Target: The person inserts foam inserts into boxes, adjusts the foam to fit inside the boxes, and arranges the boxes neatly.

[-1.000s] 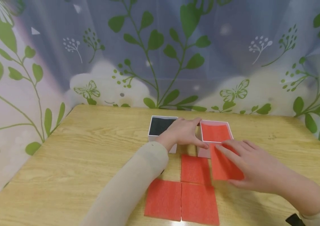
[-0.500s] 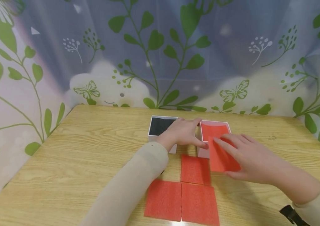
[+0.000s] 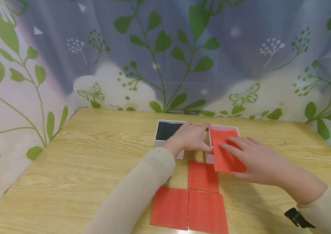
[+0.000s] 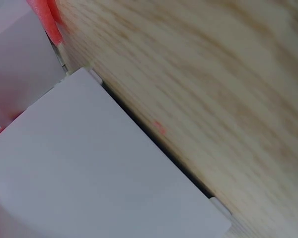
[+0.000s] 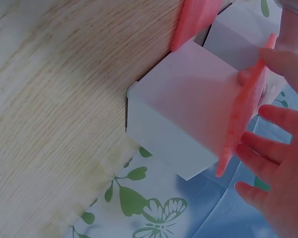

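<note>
In the head view, two white open-topped boxes stand side by side. My left hand [image 3: 190, 136] reaches between them and holds the right box [image 3: 209, 158] at its left side, thumb at the front corner, fingers toward the back. My right hand [image 3: 257, 162] holds a red felt square [image 3: 226, 159] by its edges, tilted over that box's front rim. In the right wrist view the felt square [image 5: 243, 114] shows edge-on between thumb and fingers, across the box opening. More red felt [image 3: 223, 134] lies inside the box.
Three red felt squares lie flat on the wooden table [image 3: 95, 156] in front: one behind [image 3: 203, 177], two nearer, left [image 3: 169, 208] and right [image 3: 207, 211]. The left box [image 3: 160, 143] holds dark felt [image 3: 168, 130]. A leaf-patterned curtain [image 3: 168, 58] hangs behind the table.
My right hand has moved forward and slightly left, bringing the red felt square from in front of the right box to overlap its opening. My left hand stays on the box.
</note>
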A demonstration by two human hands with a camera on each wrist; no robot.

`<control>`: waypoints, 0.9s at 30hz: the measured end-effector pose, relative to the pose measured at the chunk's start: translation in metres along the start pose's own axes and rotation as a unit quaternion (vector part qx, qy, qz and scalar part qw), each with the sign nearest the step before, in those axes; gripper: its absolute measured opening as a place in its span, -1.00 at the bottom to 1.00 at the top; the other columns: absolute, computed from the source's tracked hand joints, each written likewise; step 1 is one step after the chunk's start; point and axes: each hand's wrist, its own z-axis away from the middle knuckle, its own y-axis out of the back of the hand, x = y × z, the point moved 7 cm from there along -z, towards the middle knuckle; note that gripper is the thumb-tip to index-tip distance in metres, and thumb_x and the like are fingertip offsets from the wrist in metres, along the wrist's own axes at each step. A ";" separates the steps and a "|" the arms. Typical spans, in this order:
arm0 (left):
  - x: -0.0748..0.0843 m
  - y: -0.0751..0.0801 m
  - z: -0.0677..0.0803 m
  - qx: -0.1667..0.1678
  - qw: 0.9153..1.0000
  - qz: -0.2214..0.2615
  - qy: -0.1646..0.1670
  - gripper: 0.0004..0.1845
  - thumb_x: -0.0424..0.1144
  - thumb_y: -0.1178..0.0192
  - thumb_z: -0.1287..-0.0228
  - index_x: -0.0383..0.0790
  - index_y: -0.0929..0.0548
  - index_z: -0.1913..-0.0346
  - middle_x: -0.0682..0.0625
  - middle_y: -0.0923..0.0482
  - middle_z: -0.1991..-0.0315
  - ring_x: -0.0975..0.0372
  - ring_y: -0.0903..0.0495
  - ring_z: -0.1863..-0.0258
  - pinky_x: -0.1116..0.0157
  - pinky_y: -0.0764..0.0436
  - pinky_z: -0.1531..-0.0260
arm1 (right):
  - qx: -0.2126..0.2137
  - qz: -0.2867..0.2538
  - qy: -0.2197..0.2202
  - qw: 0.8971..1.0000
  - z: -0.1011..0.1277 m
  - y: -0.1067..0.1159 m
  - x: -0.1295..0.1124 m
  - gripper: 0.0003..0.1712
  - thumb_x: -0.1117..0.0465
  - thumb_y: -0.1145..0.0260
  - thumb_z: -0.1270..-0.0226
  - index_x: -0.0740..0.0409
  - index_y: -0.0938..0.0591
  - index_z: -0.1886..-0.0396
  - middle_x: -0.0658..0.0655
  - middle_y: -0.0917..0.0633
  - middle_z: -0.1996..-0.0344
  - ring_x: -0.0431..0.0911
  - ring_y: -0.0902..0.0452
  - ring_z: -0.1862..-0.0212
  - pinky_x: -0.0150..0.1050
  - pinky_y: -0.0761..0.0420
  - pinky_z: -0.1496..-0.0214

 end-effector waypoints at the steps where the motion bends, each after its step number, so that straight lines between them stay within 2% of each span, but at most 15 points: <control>1: 0.000 0.001 0.000 0.001 1.000 0.000 -0.001 0.05 0.41 -0.15 0.06 -0.09 -0.11 -0.43 0.20 -0.46 -0.15 0.38 -0.46 -0.03 0.18 -0.11 -0.29 | -0.003 0.001 -0.001 1.000 0.000 0.000 0.000 -0.11 -0.10 -0.41 -0.03 0.15 -0.36 -0.33 0.24 -0.42 -0.20 0.18 -0.35 -0.16 0.18 -0.32 -0.16; 5: 0.001 0.002 0.000 0.001 1.000 -0.001 -0.001 0.04 0.40 -0.15 0.04 -0.10 -0.11 -0.44 0.20 -0.46 -0.15 0.39 -0.47 -0.02 0.18 -0.12 -0.29 | -0.012 -0.003 -0.005 1.000 0.000 -0.001 0.001 -0.17 -0.10 -0.38 -0.08 0.14 -0.38 -0.32 0.27 -0.41 -0.23 0.21 -0.35 -0.19 0.18 -0.33 -0.17; 10: 0.002 0.003 0.001 -0.002 1.000 -0.001 -0.001 0.02 0.37 -0.16 0.02 -0.09 -0.10 -0.44 0.20 -0.44 -0.17 0.39 -0.48 -0.01 0.18 -0.10 -0.30 | -0.018 -0.038 -0.010 0.999 0.002 -0.001 0.002 -0.26 -0.04 -0.36 -0.14 0.14 -0.42 -0.30 0.27 -0.39 -0.26 0.22 -0.36 -0.20 0.15 -0.40 -0.12; 15: 0.003 0.003 0.001 -0.003 1.000 -0.002 0.000 0.01 0.35 -0.17 0.01 -0.09 -0.09 -0.44 0.20 -0.42 -0.20 0.38 -0.46 -0.06 0.19 -0.09 -0.30 | -0.010 -0.070 -0.003 0.998 0.003 -0.002 0.003 -0.32 0.06 -0.36 -0.18 0.16 -0.43 -0.28 0.28 -0.39 -0.26 0.22 -0.43 -0.14 0.09 -0.51 0.01; 19: 0.002 0.001 0.001 -0.004 1.000 -0.003 0.001 0.01 0.33 -0.18 0.01 -0.09 -0.09 -0.44 0.22 -0.42 -0.19 0.38 -0.45 -0.07 0.19 -0.08 -0.30 | -0.016 -0.093 -0.018 0.995 0.004 -0.004 0.004 -0.37 0.09 -0.32 -0.22 0.15 -0.43 -0.28 0.26 -0.37 -0.27 0.21 -0.46 -0.11 0.06 -0.56 0.10; 27: 0.001 0.000 0.000 0.001 1.000 -0.006 0.001 0.02 0.34 -0.18 0.02 -0.09 -0.09 -0.44 0.22 -0.43 -0.19 0.37 -0.44 -0.09 0.19 -0.08 -0.30 | -0.005 -0.104 -0.027 0.994 0.002 -0.007 0.003 -0.42 0.16 -0.27 -0.27 0.21 -0.42 -0.28 0.27 -0.40 -0.25 0.19 -0.46 -0.11 0.04 -0.55 0.06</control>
